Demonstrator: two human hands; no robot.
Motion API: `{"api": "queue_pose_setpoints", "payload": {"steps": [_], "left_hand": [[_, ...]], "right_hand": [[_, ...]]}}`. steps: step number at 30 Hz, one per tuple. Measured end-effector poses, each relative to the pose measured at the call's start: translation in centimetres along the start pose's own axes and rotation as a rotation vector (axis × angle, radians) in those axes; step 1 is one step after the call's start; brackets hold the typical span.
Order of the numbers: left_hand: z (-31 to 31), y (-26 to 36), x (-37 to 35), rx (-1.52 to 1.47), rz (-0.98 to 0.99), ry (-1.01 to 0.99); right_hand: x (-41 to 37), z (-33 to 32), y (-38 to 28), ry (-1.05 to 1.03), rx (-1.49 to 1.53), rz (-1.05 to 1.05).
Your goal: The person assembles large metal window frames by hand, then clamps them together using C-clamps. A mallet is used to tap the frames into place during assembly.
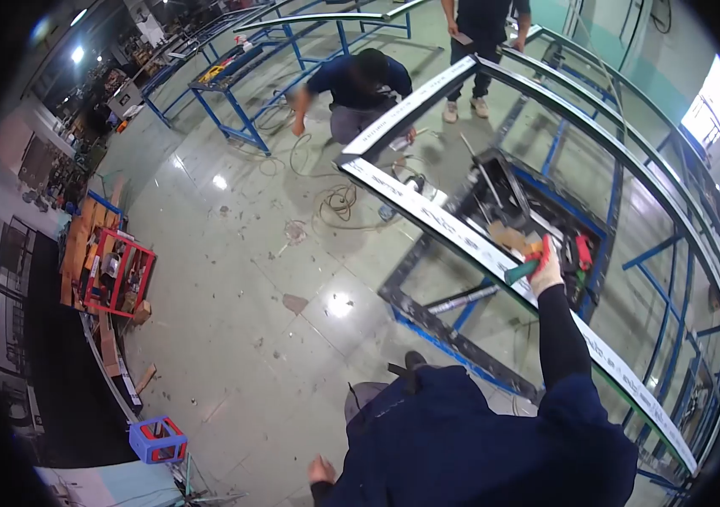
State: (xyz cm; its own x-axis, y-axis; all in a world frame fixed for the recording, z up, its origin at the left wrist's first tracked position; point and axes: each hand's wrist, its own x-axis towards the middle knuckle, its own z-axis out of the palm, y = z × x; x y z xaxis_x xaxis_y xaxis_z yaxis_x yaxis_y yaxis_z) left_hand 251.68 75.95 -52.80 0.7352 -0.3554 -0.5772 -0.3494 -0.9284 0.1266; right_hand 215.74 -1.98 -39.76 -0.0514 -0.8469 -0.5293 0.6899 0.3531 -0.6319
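Observation:
My right hand point(547, 269), in a glove with red on the fingers, is closed around a dark green rounded tool point(522, 271). What kind of tool it is, I cannot make out. The hand is over a long frame bar point(448, 221) covered in white printed film. Beyond the fingers, a black tool tray point(503, 190) and a red tool point(584, 252) are on the blue-and-black stand under the frame. Low in the view, my left hand point(321, 471) hangs beside my body, away from the frame. Its fingers are too small and blurred to read.
One person point(364, 97) crouches by the frame's far corner; another point(482, 42) stands behind it. A coiled hose point(339, 203) lies on the floor. To the left are a red rack point(119, 270) and a blue-and-red stool point(158, 440). A blue workbench point(233, 72) stands farther back.

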Motion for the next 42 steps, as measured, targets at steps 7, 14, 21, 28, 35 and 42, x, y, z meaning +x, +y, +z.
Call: {"api": "queue_pose_setpoints", "payload": {"steps": [7, 14, 21, 28, 35, 42], "left_hand": [[-5.9, 7.4, 13.8, -0.449, -0.298, -0.335], [-26.3, 9.3, 44.8, -1.039, -0.328, -0.204], [-53.2, 43.2, 69.4, -0.513, 0.602, -0.002], [-47.5, 72.0, 59.1, -0.304, 0.969, -0.399], [-41.0, 79.3, 55.4, -0.138, 1.024, -0.493], [-41.3, 80.9, 57.2, -0.030, 1.066, -0.549]], "right_hand": [[4.6, 7.2, 5.1, 0.191, 0.004, -0.010], [5.6, 14.7, 12.3, 0.368, 0.070, -0.200], [3.3, 17.6, 14.6, 0.493, -0.054, -0.360], [2.6, 18.4, 14.4, 0.596, 0.006, -0.275], [2.6, 20.7, 13.5, 0.701, 0.016, -0.265], [3.0, 20.2, 13.8, 0.776, 0.098, -0.329]]}}
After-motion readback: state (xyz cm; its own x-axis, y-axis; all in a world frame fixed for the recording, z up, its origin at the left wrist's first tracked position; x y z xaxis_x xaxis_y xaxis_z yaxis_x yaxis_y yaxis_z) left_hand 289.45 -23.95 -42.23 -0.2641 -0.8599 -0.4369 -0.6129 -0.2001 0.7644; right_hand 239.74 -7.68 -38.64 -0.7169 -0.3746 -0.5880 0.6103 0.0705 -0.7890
